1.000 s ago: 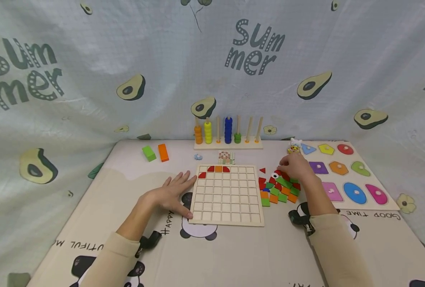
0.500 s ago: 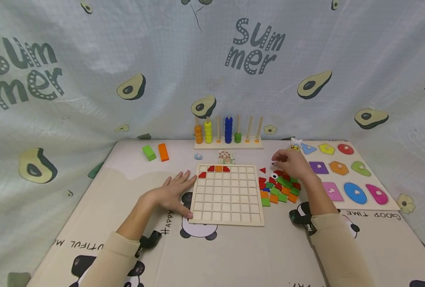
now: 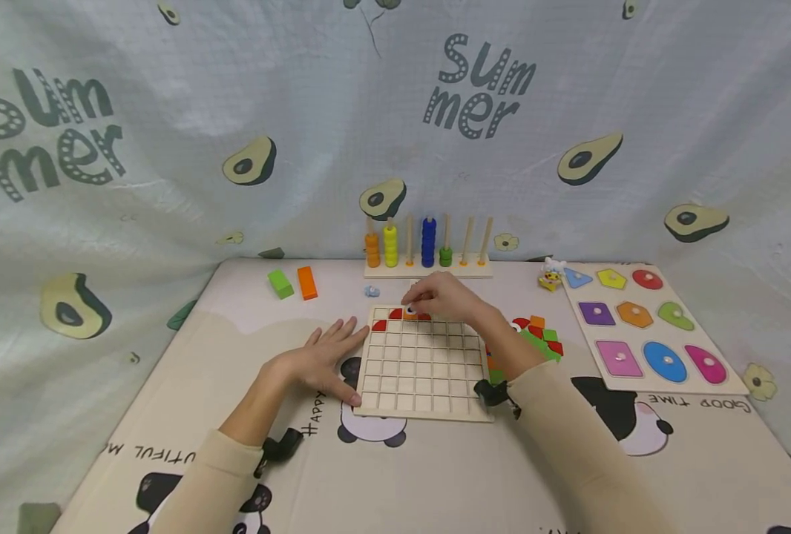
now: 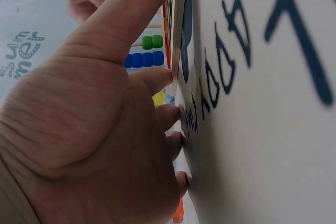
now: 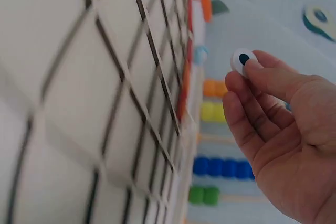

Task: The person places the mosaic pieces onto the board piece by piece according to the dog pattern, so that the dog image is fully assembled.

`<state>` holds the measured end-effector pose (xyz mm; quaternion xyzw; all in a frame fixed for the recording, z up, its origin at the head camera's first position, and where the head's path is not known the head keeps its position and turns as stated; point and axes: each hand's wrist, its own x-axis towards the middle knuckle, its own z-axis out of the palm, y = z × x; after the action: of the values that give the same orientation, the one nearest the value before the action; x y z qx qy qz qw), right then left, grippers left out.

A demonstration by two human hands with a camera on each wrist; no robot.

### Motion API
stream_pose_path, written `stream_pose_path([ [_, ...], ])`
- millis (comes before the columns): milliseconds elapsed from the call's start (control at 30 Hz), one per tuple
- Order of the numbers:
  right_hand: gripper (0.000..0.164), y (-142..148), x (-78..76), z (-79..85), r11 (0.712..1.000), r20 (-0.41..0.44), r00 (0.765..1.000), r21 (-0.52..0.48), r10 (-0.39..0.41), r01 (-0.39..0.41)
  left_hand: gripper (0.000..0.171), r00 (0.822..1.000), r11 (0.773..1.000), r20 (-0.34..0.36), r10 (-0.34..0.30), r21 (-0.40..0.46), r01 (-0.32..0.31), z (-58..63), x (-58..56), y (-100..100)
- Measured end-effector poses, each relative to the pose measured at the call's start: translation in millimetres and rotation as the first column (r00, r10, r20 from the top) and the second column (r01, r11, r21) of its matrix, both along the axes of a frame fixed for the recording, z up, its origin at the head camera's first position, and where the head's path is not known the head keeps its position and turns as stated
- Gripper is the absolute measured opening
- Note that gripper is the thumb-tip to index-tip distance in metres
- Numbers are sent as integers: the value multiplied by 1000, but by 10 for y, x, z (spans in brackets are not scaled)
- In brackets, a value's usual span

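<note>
A wooden grid board lies mid-table, with several red quarter-round pieces and an orange square along its far-left cells. My left hand rests at the board's left edge, fingers spread, thumb and index finger touching the edge. Over the board's far side, my right hand pinches a round white eye piece with a black dot between thumb and index finger. In the right wrist view the eye is held clear of the grid. Behind my right forearm, a pile of red, green and orange pieces is partly hidden.
A bead abacus stands behind the board. At right lies a shape puzzle board with a small toy figure beside it. Green and orange blocks and a small blue item lie at the back.
My right hand has lifted the eye piece from the pile and carried it left, over the board's far side. My left hand stays at the board's edge.
</note>
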<state>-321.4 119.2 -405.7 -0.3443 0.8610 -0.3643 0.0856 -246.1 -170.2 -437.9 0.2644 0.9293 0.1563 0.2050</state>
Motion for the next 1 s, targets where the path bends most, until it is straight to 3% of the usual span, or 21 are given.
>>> stream_pose_path([
  [100, 12, -255, -21, -88, 995, -58, 998, 100, 14, -8, 124, 1000, 1000, 6, -6, 3, 6, 4, -3, 11],
  [300, 6, -475, -1, -142, 965, -106, 993, 252, -43, 69, 124, 1000, 1000, 3, -10, 1, 10, 5, -7, 20],
  [633, 12, -525, -3, -148, 933, -137, 990, 353, -26, 73, 125, 1000, 1000, 0, -7, 3, 7, 7, -2, 5],
  [1000, 15, -526, 9, -174, 934, -179, 984, 354, 21, 45, 126, 1000, 1000, 2, -4, 8, 4, 19, 5, -4],
])
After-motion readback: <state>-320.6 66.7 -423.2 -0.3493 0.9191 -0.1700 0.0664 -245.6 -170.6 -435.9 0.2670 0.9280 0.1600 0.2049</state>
